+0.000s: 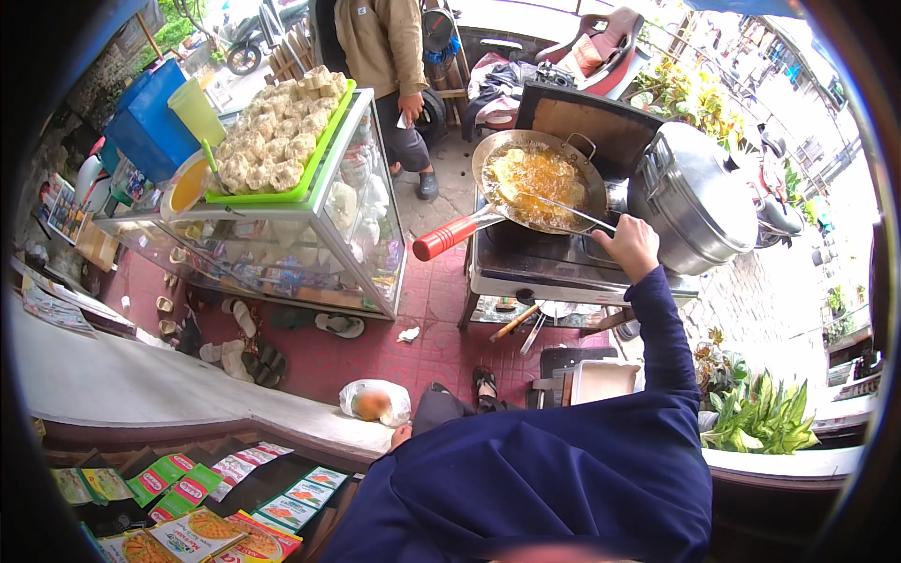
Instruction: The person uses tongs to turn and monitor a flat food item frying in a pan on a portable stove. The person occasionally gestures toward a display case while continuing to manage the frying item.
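My right hand [632, 245] holds the end of a long metal utensil [563, 205], whose far part reaches into bubbling oil. The oil and yellow frying food [538, 179] fill a wok [486, 158] on a gas stove [521, 262]. The wok's red handle [445, 238] points to the left. My left hand [400, 436] is only partly visible at the white ledge, beside a plastic bag [394, 402] with something orange-brown in it; its fingers cannot be made out well.
A large lidded metal steamer [693, 200] stands right of the wok. On the glass display case [317, 243] at left lie a green tray [274, 197] heaped with pale food pieces and a bowl of yellow liquid [186, 184]. A person [394, 63] stands beyond. Shoes lie on the tiled floor.
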A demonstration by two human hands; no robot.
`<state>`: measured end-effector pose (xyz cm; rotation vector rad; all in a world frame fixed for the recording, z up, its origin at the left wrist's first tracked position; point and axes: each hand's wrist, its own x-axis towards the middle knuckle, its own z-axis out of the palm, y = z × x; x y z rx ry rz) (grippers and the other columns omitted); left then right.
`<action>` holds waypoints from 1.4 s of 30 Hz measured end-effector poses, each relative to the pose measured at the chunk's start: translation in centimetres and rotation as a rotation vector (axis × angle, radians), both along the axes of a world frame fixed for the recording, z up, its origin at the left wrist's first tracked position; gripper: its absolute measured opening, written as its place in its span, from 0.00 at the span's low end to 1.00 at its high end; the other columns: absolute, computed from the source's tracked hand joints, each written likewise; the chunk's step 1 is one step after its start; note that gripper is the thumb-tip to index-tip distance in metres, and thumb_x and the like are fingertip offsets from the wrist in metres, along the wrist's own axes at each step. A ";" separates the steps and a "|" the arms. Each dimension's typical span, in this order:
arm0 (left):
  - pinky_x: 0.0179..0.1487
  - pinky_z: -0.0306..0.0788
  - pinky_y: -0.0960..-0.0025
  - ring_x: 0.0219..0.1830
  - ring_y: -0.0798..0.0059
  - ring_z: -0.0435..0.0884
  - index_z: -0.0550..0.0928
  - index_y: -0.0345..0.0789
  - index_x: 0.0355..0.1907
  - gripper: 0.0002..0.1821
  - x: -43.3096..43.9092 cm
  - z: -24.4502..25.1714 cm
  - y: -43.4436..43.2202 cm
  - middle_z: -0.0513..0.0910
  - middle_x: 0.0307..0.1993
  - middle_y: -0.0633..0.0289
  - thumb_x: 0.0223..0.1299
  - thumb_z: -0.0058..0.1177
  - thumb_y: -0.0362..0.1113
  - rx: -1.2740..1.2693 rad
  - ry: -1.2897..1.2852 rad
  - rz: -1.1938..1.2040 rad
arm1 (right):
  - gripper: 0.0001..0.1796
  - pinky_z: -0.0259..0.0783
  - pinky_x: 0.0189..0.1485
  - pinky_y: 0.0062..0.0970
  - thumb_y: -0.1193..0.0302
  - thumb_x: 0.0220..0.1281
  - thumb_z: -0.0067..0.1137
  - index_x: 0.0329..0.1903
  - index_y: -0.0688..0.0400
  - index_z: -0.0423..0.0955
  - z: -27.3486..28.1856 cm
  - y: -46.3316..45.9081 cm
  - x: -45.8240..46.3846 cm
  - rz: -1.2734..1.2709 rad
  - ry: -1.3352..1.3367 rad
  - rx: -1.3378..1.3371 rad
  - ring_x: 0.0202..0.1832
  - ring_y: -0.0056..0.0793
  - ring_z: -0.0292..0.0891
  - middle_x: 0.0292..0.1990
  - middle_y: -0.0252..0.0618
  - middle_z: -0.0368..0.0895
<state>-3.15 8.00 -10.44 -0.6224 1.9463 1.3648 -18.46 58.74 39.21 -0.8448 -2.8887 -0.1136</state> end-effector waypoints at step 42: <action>0.31 0.66 0.78 0.26 0.84 0.72 0.76 0.35 0.33 0.11 -0.2 2.0 0.6 0.76 0.25 0.69 0.56 0.47 0.41 0.020 -0.016 0.012 | 0.26 0.68 0.36 0.37 0.48 0.44 0.56 0.24 0.63 0.72 -3.0 -1.0 1.1 -0.078 0.102 -0.154 0.33 0.45 0.74 0.26 0.48 0.77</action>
